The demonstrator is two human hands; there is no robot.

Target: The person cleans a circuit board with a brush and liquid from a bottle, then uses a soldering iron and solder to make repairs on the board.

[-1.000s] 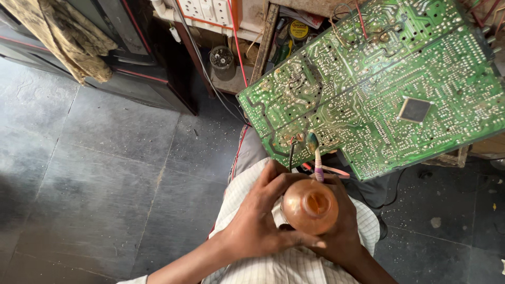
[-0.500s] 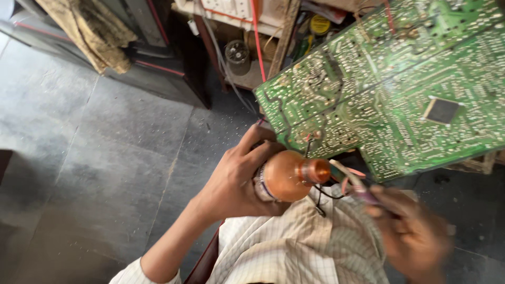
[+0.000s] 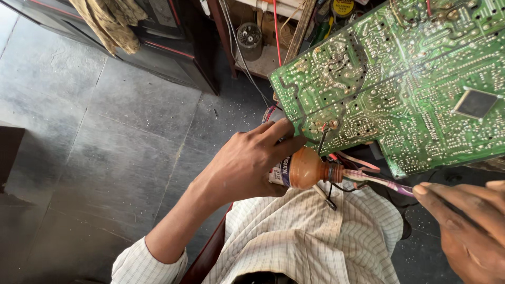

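Note:
My left hand grips a small amber bottle with a paper label. The bottle lies on its side above my lap, its open neck pointing right. A thin pink and purple brush handle has one end in the bottle's neck. My right hand, at the lower right, pinches the handle's other end with its fingertips. A large green circuit board, solder side up, hangs just above the bottle and carries a square grey chip. Thin dark wires dangle from the board's lower edge.
Grey stone floor tiles fill the left. A dark cabinet with an olive cloth draped on it stands at the top left. A wooden shelf with tools and cables sits behind the board. My checked shirt covers my lap.
The bottle went from upright, held in both hands, to lying sideways in my left hand. My right hand moved away to the right, holding the brush handle.

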